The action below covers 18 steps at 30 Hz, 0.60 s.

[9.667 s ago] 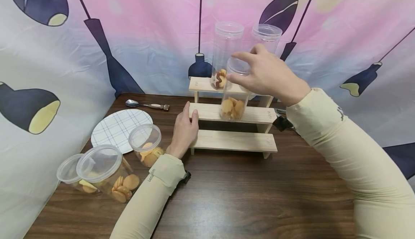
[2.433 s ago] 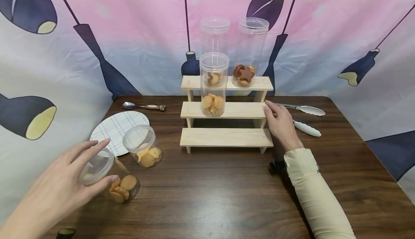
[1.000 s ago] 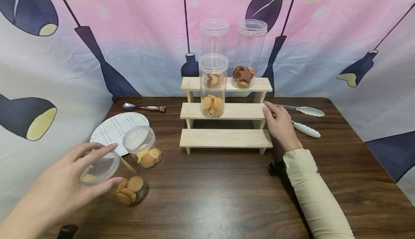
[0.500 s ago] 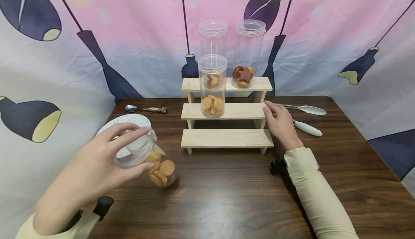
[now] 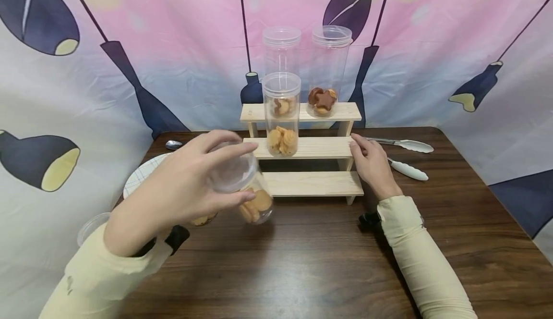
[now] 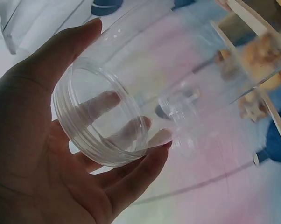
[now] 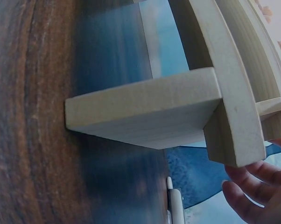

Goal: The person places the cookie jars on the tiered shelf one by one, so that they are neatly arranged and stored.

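Observation:
My left hand grips a clear lidded jar of round biscuits near its top, fingers and thumb spread around the lid. The jar tilts in front of the left part of a three-step wooden stand. In the left wrist view its clear lid sits between thumb and fingers. My right hand holds the right end of the stand at the middle step; the right wrist view has its fingertips at a board's end. One biscuit jar stands on the middle step, left side.
Two tall jars, one left and one right, stand on the top step. White-handled tongs lie right of the stand. A checked plate, a spoon and two more jars, partly hidden, are at left.
The left hand has carried the jar from the left side of the table rightward to the stand. Earlier, a jar was placed on the middle step. The right hand keeps its place.

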Motion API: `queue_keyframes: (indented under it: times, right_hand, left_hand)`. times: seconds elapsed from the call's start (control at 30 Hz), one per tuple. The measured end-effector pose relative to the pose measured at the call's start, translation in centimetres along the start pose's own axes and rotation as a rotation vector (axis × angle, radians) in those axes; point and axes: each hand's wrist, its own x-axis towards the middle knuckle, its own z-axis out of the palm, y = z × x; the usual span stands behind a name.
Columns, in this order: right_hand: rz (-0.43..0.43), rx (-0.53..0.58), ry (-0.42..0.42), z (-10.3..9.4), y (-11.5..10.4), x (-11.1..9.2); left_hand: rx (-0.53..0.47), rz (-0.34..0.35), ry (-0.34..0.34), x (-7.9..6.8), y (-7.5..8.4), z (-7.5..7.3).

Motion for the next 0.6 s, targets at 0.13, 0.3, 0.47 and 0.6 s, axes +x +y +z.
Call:
queue_keyframes:
  times: [0.13,0.3,0.47,0.6]
  right_hand:
    - [-0.006,0.000,-0.001,0.0,0.0,0.0]
    - [-0.008,-0.004,0.000,0.0,0.1,0.0]
    - [-0.011,-0.002,0.000,0.1,0.2,0.1]
    - [-0.010,-0.003,0.011,0.1,0.2,0.2]
  left_hand:
    - [-0.035,0.053,0.010,2.5,0.6,1.0]
    - [-0.064,0.107,-0.006,5.6,1.0,2.7]
    - [-0.050,0.125,-0.053,8.4,1.3,4.0]
    - [-0.039,0.136,-0.084,10.3,1.6,4.6]
